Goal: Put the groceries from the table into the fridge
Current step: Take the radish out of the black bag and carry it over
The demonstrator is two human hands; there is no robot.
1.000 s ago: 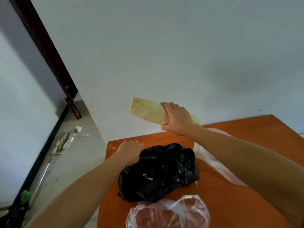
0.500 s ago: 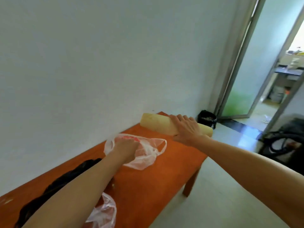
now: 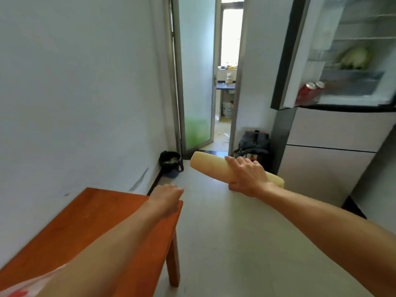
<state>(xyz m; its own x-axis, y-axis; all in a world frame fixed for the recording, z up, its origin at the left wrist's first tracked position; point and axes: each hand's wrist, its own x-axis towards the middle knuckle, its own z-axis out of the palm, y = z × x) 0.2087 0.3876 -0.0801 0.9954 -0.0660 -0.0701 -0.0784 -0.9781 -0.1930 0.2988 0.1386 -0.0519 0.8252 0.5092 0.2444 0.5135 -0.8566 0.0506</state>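
A pale, stiff, probably weighty peeled root was gripped near its middle by the right hand, fingers wrapped over it, while the left hand was loosely curled, empty.

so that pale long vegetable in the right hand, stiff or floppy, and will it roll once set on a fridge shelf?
Probably stiff: the vegetable sticks out both sides of the right hand without sagging. Its round, tapered shape suggests it could roll on a shelf of the fridge. The one-hand grip hints at modest weight.
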